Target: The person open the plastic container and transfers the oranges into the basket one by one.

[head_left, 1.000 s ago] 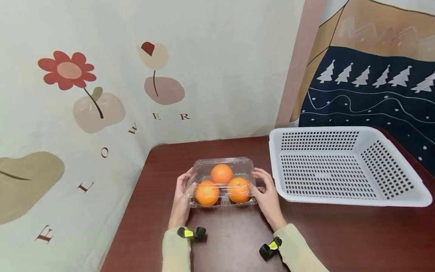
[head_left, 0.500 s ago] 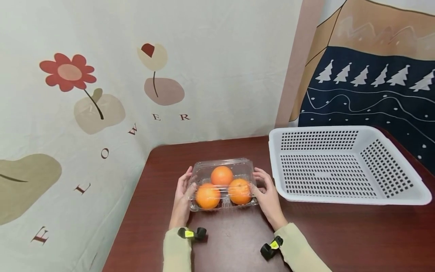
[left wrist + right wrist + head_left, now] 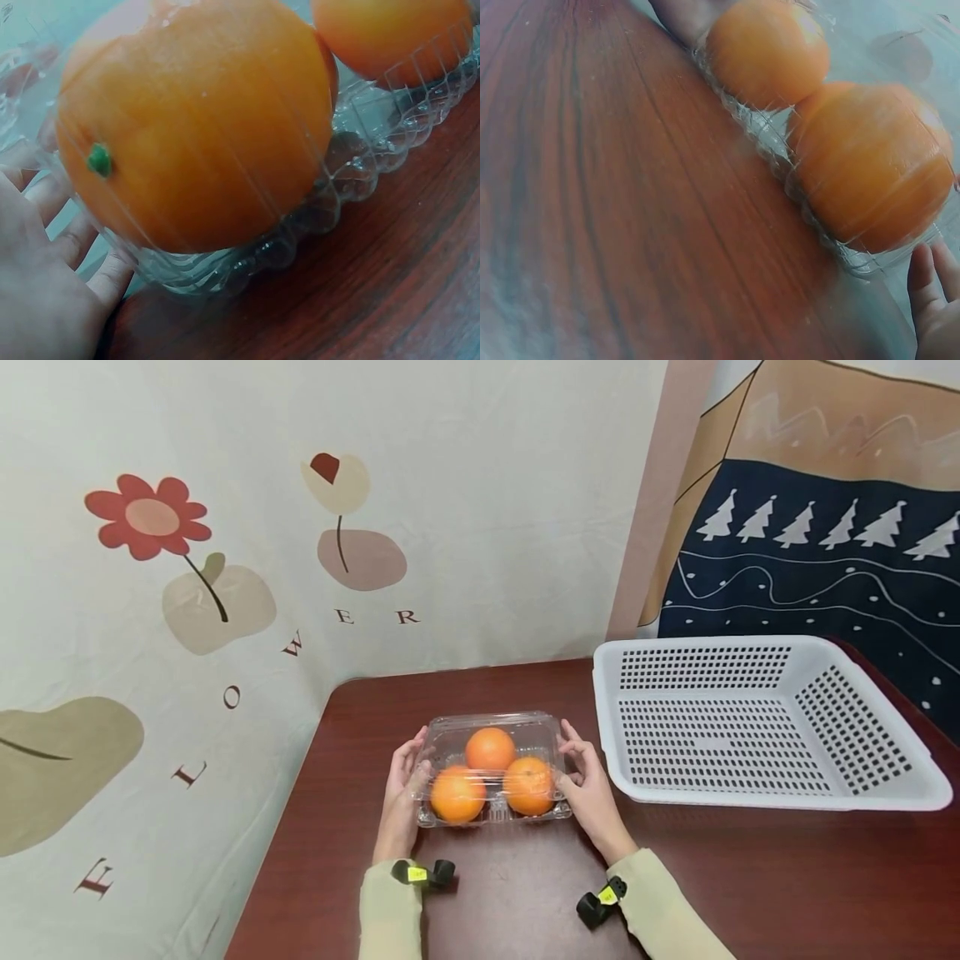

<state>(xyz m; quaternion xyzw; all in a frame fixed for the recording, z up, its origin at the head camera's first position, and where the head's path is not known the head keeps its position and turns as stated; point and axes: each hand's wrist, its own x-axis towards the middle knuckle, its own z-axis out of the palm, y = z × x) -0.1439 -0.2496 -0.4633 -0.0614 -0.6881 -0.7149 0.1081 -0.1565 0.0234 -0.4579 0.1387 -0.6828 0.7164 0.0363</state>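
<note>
A clear plastic clamshell box [image 3: 497, 810] with its lid down sits on the dark red table, three oranges inside. One orange [image 3: 491, 748] lies at the back; a left orange [image 3: 457, 794] and a right orange [image 3: 529, 786] lie in front. My left hand [image 3: 401, 793] grips the box's left side, thumb near the front corner. On the opposite side my right hand [image 3: 592, 793] holds it, thumb at the front and fingers along the wall. In the left wrist view, an orange with a green stem spot [image 3: 99, 160] shows through the plastic.
A white perforated plastic basket [image 3: 622, 777] stands on the table to the right of the box. Behind the table [image 3: 517, 893] hangs a pale cloth with printed flowers [image 3: 153, 517]; a dark tree-patterned cloth [image 3: 825, 585] hangs at the right.
The clamshell box and its oranges have come slightly nearer to me, with both hands staying on its sides. The basket stays where it stood.
</note>
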